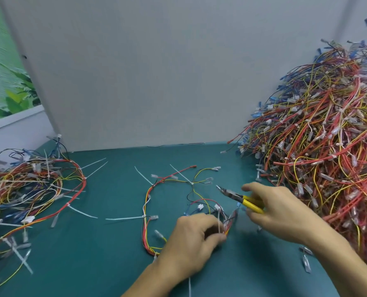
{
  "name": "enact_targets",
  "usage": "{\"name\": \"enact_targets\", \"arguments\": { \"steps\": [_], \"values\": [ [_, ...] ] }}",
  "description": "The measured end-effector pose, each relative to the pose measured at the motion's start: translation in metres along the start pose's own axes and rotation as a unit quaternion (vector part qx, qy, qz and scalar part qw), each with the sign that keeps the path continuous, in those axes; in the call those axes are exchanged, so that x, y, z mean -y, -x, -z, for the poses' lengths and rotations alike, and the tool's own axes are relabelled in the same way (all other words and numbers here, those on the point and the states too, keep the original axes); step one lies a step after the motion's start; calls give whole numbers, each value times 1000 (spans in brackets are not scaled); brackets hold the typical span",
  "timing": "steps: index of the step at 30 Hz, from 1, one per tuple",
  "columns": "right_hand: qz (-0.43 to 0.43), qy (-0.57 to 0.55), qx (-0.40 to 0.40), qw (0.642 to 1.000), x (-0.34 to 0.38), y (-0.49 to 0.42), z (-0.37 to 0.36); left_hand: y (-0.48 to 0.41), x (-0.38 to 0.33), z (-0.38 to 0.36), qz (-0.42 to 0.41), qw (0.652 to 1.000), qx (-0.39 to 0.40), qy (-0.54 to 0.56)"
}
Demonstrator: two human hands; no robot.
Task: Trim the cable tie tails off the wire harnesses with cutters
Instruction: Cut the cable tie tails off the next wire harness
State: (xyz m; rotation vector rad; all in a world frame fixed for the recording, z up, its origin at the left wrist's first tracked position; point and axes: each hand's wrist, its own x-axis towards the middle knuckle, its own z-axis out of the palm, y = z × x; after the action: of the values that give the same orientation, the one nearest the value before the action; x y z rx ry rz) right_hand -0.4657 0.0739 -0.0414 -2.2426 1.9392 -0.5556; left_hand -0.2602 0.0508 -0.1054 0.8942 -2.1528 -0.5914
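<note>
One wire harness of red, yellow and white wires lies spread on the green mat in front of me. Several white cable tie tails stick out of it. My left hand pinches a bunch of the harness wires and an upright tie tail at the harness's near right end. My right hand holds yellow-handled cutters, their jaws pointing up and left, slightly parted, just above and to the right of the pinched bunch. The jaws touch nothing.
A tall heap of harnesses fills the right side. A smaller heap with long tie tails lies at the left. A grey partition stands behind the green mat. Loose clear terminals lie near my right forearm.
</note>
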Motion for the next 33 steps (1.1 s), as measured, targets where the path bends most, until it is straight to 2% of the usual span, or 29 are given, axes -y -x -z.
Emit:
{"name": "enact_targets", "arguments": {
  "steps": [4,9,23,33],
  "values": [
    [44,73,-6,996,-7,9,16,-4,4,4,106,991,15,75],
    [55,139,81,985,-5,13,18,-7,6,8,193,964,51,178],
    [70,151,168,972,-1,11,5,-7,6,8,185,964,60,181],
    [81,167,171,968,0,9,5,-7,7,8,173,968,64,171]
  ]
}}
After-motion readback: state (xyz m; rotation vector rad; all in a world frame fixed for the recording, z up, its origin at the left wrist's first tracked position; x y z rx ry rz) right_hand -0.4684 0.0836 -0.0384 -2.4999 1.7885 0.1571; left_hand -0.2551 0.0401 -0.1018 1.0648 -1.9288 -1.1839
